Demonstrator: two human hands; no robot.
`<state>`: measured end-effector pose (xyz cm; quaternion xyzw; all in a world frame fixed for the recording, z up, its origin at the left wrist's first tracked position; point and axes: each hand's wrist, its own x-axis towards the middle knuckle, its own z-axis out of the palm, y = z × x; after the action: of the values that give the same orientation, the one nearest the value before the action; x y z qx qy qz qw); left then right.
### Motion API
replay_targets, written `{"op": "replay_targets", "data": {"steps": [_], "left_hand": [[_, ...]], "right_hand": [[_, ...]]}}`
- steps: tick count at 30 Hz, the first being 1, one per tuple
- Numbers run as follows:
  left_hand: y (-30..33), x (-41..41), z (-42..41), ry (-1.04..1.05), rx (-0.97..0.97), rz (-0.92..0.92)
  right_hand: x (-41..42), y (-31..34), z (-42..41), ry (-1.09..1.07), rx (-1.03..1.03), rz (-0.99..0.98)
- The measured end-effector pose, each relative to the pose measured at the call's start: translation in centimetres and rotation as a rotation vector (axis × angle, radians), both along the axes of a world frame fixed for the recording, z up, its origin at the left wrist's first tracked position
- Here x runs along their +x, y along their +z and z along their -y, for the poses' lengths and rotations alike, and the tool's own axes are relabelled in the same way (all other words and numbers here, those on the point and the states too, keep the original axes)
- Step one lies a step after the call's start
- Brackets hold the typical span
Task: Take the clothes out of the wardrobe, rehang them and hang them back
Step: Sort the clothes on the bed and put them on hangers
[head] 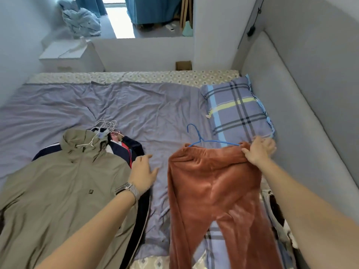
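Gripping the waistband of the rust-coloured velvet trousers (213,191), the right hand (258,150) has its fingers curled over the fabric at the corner nearest the plaid pillow (236,107) — thumb on the near side of the cloth. The trousers lie flat on the purple bedsheet (136,105), waist toward the pillow, legs running back toward the person. A blue wire hanger (204,139) rests at the waistband, its hook pointing away over the sheet and its right end just beside the gripping hand; whether it is threaded through the trousers I cannot tell.

Left of the trousers, across a strip of bare sheet, the left hand (142,171) hovers flat with fingers straight and spread, holding nothing — a watch (127,189) on its wrist. It hangs over the edge of an olive jacket (58,185) on a white hanger (91,140), which tops a pile of darker garments (130,146) with further white hooks showing.
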<state>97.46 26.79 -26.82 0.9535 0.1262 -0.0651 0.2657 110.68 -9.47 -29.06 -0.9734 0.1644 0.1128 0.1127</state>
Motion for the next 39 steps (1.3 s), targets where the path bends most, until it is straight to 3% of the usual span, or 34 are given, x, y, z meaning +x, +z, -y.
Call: {"op": "replay_targets", "data": {"steps": [7,11,16,22,27,30,34,39], "left_hand": [[-5.3,-6.1,-5.9,0.163,-0.017,-0.203],[-6.2,-8.8,-8.4,0.24,-0.069,-0.267],[-6.1,-10.3,-15.0,0.361,-0.195,-0.289],[-6.9,-8.9,-23.9,0.314,-0.326,-0.33],[-8.7,-10.6,-31.2,0.298,-0.372,-0.278],[-10.1,-12.9,-35.6,0.406,-0.416,-0.229],[-12.1,-15.8,-38.5,0.56,-0.419,-0.183],[-14.4,-17.3,-38.9,0.631,-0.532,-0.185]], "right_hand": [[-4.9,-8.0,-11.6,0.386,0.09,-0.421],[-9.2,-8.2,-19.6,0.587,0.186,-0.593],[-10.6,-6.9,-28.7,0.631,0.297,-0.61],[-10.2,-6.8,-36.8,0.568,0.35,-0.624],[-9.8,-11.4,-44.4,0.667,0.177,-0.84],[-8.1,-13.7,-49.1,0.736,0.043,-0.675],[-3.6,-15.4,-55.1,0.637,0.189,-0.344],[-1.3,-18.2,-59.5,0.486,0.148,-0.447]]}}
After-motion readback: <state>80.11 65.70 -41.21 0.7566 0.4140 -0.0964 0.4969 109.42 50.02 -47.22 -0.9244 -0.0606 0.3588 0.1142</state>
